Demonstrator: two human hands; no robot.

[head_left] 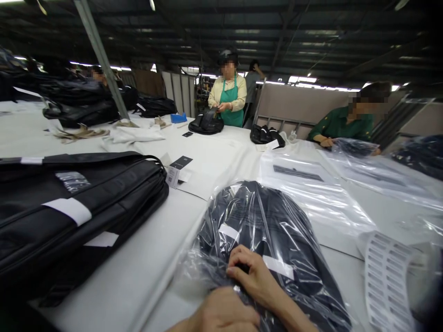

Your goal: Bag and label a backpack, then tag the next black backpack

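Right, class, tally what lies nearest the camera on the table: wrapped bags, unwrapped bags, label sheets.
wrapped black bag: 1
unwrapped black bag: 1
label sheet: 1
Total: 3

Left hand (223,314): low in view, back upward, knuckles raised; its digits are tucked out of sight, so closure is not readable.
Right hand (255,276): just ahead of the left; fingers (236,271) curled leftward, thumb above them, pinch posture.
Left forearm (180,327): bare, enters at the bottom edge.
Right forearm (294,318): bare, enters from lower right.
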